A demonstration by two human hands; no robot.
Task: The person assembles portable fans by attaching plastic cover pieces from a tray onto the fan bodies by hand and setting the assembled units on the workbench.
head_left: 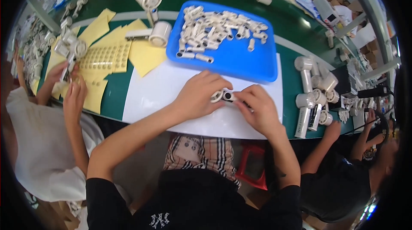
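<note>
Over the white sheet (171, 101), my two hands meet close to the table's near edge. My left hand (199, 94) is closed around a white round part (216, 97), mostly covered by the fingers. Pinched in my right hand (259, 107) is a small white piece with a dark round end (228, 96). The two parts are against or very near each other; whether they are joined I cannot tell. Just beyond my hands stands a blue tray (257, 69) holding many small white cylindrical parts (206, 36), several with dark ends.
White handheld fans (304, 101) lie in a group to the right. Two more fan heads (161, 33) stand left of the tray beside yellow sticker sheets (103, 58). A co-worker's hands (73, 84) hold a fan at the left; another person's hand (332, 131) is at the right.
</note>
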